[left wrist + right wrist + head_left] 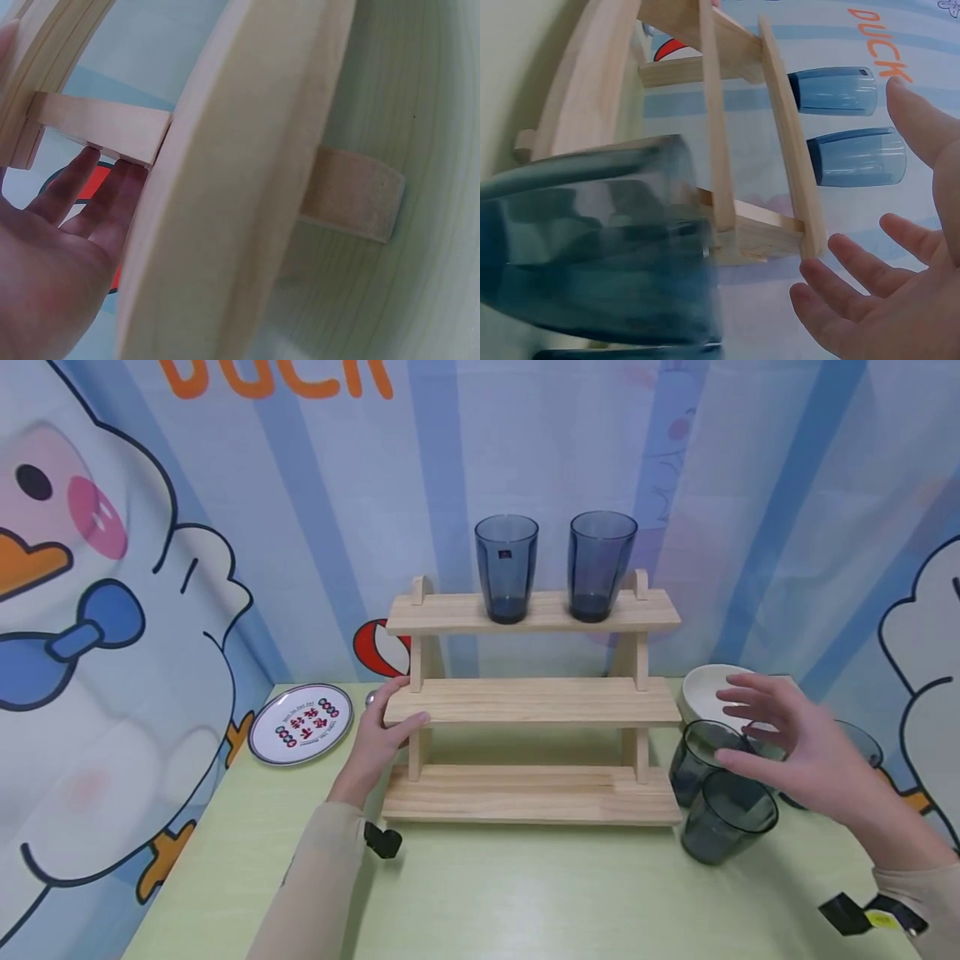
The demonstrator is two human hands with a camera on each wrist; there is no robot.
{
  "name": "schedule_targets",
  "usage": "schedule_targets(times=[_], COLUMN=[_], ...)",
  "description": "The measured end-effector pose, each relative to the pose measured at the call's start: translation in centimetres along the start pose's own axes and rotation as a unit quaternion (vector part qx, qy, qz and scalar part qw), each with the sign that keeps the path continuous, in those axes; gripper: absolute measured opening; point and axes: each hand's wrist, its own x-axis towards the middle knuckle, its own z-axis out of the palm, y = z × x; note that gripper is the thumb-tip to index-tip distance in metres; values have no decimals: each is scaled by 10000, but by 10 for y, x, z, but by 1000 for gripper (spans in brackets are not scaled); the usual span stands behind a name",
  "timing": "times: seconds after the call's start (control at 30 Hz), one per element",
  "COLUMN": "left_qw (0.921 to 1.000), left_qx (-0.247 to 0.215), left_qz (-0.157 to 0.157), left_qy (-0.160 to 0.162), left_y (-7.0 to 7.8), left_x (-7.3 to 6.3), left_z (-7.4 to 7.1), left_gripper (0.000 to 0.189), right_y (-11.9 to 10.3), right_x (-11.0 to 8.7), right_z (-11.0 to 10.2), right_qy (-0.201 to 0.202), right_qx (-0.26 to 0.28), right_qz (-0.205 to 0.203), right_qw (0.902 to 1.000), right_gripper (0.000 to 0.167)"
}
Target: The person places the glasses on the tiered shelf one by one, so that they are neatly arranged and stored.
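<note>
A three-tier wooden rack [532, 700] stands on the table. My left hand [377, 739] holds the left end of its middle shelf, thumb at the front edge; in the left wrist view the fingers [112, 196] reach against the upright. Two blue drinking glasses, a left one [507, 568] and a right one [602, 566], stand upright on the top shelf. At the rack's right end, my right hand [806, 752] hovers with fingers spread, holding nothing. Beneath it are more drinking glasses, with one in front [727, 822] and one behind it [693, 768]; the hand partly hides another glass [862, 745].
A white bowl [708, 689] sits behind the glasses on the right. On the left, a round plate with red print [300, 727] lies on the pale green table [525, 893]. A blue striped curtain with cartoon ducks [540, 460] hangs behind.
</note>
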Motion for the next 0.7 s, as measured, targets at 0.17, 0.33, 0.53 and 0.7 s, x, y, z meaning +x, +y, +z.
schedule_targets(times=[0.17,0.33,0.53,0.7], left_qw=[10000,10000,9999,9999], left_qx=[-9,39,76,75], left_qz=[-2,-19,-64,-59], left_qy=[3,48,76,48], left_y=[-1,0,0,1], left_x=[0,-1,-1,-1], left_z=[0,0,0,1], left_gripper=[67,66,66,66], right_y=[9,14,19,24], right_x=[-19,-34,-47,-52], right_z=[8,16,23,26], right_qy=[-14,2,77,73], right_qx=[-224,-279,-517,-764], right_qz=[42,112,233,470], right_qw=[9997,9995,9984,9959], right_gripper=[82,80,82,84])
